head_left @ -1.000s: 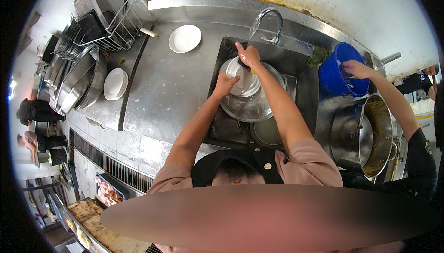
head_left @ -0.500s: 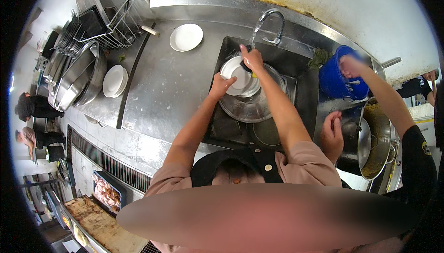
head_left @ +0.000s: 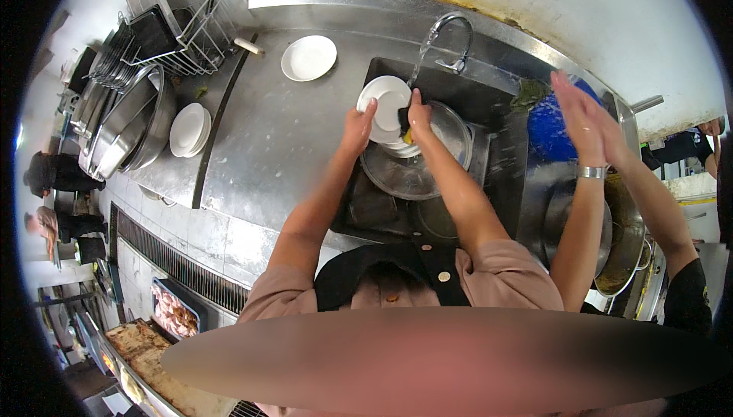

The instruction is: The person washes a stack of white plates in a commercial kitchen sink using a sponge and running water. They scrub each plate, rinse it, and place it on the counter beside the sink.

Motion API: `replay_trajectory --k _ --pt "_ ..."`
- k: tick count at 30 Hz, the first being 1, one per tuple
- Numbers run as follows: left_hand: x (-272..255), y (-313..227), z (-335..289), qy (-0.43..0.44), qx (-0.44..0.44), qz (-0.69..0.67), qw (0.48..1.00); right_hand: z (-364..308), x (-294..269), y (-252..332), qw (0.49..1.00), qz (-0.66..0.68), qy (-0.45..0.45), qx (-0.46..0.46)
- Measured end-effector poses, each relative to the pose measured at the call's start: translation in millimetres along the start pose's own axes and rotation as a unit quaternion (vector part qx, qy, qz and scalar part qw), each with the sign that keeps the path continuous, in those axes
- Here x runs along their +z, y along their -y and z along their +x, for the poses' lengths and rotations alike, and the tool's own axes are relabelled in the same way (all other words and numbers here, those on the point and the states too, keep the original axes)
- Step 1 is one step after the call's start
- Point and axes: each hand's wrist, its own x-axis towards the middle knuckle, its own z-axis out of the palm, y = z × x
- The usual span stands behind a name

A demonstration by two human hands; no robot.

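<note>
My left hand [head_left: 357, 128] grips the left rim of a white plate [head_left: 388, 96], its thumb lying over the edge. The plate is tilted above the sink [head_left: 350, 215], left of the running tap [head_left: 456, 43]. Pressed to the plate's right side, my right hand [head_left: 419, 117] is closed on a black and yellow scrubbing sponge [head_left: 406, 137], mostly hidden by the fingers. More white plates [head_left: 403, 151] lie under the held one, in a wide steel bowl [head_left: 416, 188] in the sink.
A co-worker's two wet hands [head_left: 584, 123] meet before a blue bucket [head_left: 546, 131] at the right. Large pots [head_left: 611, 283] stand below. One white plate [head_left: 309, 58] lies on the left counter. Further left are stacked plates [head_left: 189, 131], steel bowls [head_left: 156, 127] and a wire rack [head_left: 202, 47].
My right hand has come down from under the tap to the plate's right side. The plate has been raised and tilted. The co-worker's hands have come together, with water drops flying.
</note>
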Motion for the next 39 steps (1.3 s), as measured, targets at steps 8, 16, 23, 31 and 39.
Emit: replay_trajectory --k 8,16,23,31,39 --pt "19 23 7 0.016 -0.142 -0.201 0.969 -20 -22 74 0.805 -0.443 0.116 -0.377" --pt "-3 34 20 -0.016 -0.159 -0.272 0.949 -81 -18 13 0.749 -0.391 -0.032 -0.535" --pt "8 22 13 0.104 -0.154 -0.202 0.961 -27 -59 58 0.903 -0.27 0.031 -0.333" --pt "3 2 30 0.098 -0.197 -0.201 0.954 -74 -58 2 0.71 -0.246 0.131 -0.647" --pt "7 52 16 0.101 0.018 -0.046 0.994 -42 -2 32 0.827 -0.295 -0.033 -0.478"
